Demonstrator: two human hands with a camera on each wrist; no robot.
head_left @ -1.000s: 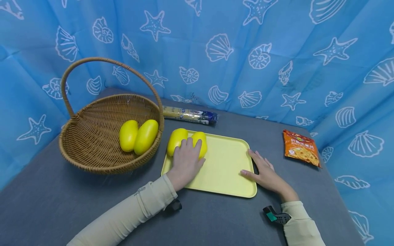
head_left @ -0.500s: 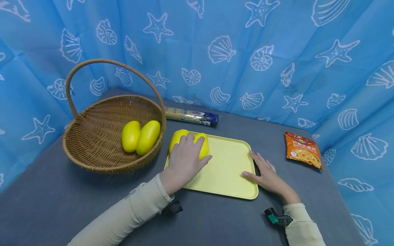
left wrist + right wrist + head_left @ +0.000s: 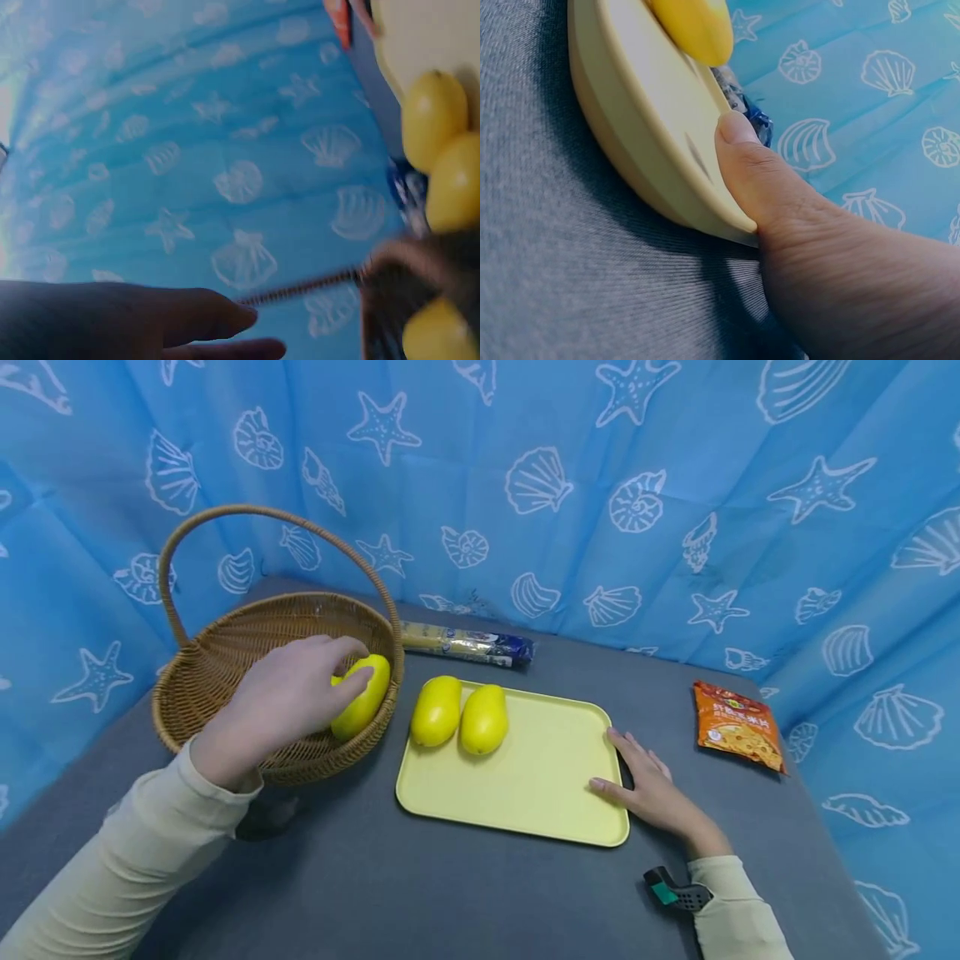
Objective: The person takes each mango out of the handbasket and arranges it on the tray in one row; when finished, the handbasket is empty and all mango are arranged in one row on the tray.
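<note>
My left hand (image 3: 288, 693) is over the wicker basket (image 3: 217, 743), its thumb and index finger spread around a yellow mango-shaped fruit (image 3: 365, 697). A second yellow fruit in the basket is mostly hidden by this hand. The left wrist view shows the thumb (image 3: 202, 313) extended above the basket, with no fruit between it and the finger. At the right side of the pale yellow tray (image 3: 540, 777), my right hand (image 3: 656, 789) rests with fingers straight along the edge. Its thumb (image 3: 754, 169) lies over the rim. Two more yellow fruits (image 3: 437, 712) (image 3: 483, 720) lie side by side on the tray.
The basket's tall handle (image 3: 281, 518) arches over it. Behind the tray lies a long plastic-wrapped pack (image 3: 468, 643). An orange snack bag (image 3: 738, 727) is on the grey table (image 3: 480, 902) at right. A blue shell-print curtain (image 3: 570, 552) hangs behind.
My left hand has left the fruits on the tray and moved left over the basket, with both tray fruits now in full sight. The right hand stays at the tray's edge.
</note>
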